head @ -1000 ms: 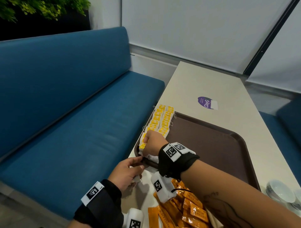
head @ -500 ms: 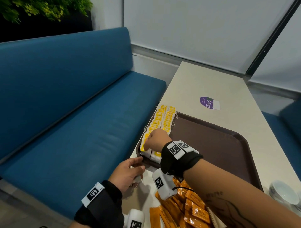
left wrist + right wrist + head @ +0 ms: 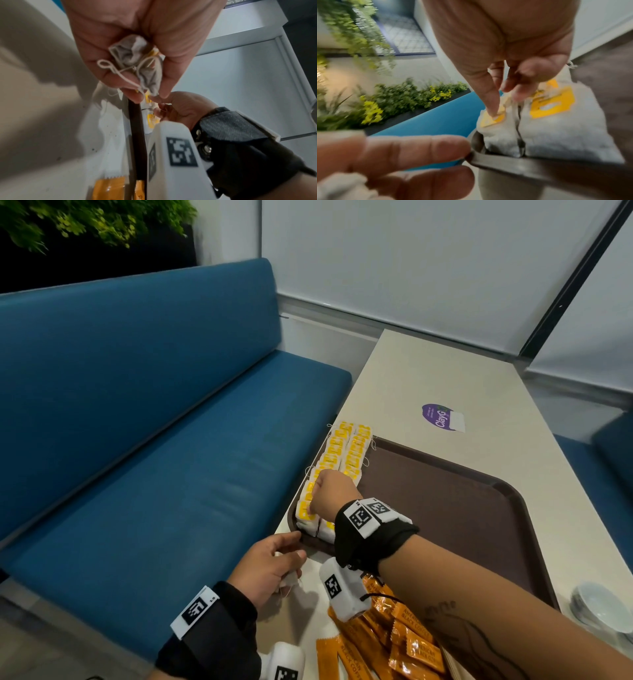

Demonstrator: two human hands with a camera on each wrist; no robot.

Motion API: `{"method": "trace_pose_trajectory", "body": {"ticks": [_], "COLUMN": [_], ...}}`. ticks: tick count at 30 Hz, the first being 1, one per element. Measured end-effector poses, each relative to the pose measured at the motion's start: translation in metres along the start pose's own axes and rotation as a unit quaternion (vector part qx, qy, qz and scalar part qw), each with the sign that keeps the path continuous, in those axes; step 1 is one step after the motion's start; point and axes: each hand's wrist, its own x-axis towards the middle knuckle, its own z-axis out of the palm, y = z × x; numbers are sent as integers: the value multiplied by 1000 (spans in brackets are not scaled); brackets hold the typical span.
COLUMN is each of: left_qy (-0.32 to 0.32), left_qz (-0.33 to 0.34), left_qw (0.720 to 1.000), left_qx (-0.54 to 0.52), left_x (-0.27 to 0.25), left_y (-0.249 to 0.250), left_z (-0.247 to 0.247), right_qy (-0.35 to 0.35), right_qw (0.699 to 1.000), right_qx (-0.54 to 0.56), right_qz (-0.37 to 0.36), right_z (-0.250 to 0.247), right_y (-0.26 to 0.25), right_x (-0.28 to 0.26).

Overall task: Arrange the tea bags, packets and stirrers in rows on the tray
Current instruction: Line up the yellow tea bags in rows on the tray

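Looking down from the head view, the brown tray carries two rows of tea bags along its left edge. The right hand rests on the near end of those rows, its fingers hidden. The left hand sits just off the tray's near-left corner. Orange packets lie heaped on the table nearer than the tray; no stirrers are visible.

From the left wrist, the left hand is curled round a few spare tea bags, strings looped and tangled, which the head view conceals.

From the right wrist, the right hand's fingertips press down on a yellow tag, holding nothing.

Risks, as I judge: a tangled string could drag several bags out at once, and pressing near the tray's rim could tip the end bags over it.
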Motion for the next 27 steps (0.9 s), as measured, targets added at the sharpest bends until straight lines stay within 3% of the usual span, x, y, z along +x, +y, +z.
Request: {"method": "trace_pose_trajectory", "body": {"ticks": [4,8,11,14,17,21,27], "left_qy": [4,16,11,-10,-27,-52,-104], "left_qz": [2,-2,-16,-44,-58,-48,-38], "left_qw": [1000,998,987,952,922,916,928], "left_qx": [-8,-56,-158,-302,-383,-396,-356], "left_x": [2,1,-4,-9,-12,-15,-19], "left_y": [-1,1,10,21,29,35,30], "left_z": [1,2,1,-4,-8,-3,6], "right_qy": [45,2,-11,-7,-26,-98,-65], "right_qw": [993,987,992,993,987,965,965], "right_qx": [-56,-117,-84,-37,82,209,225], "right_qz": [-97,-107,-89,-116,-139,-126,-118], "right_z": [-4,4,-2,-13,-23,-26,-24], "right_y": [-2,-5,-2,-6,-9,0,17], "right_x": [-17,-21,-23,-31,-52,-83,-96]}}
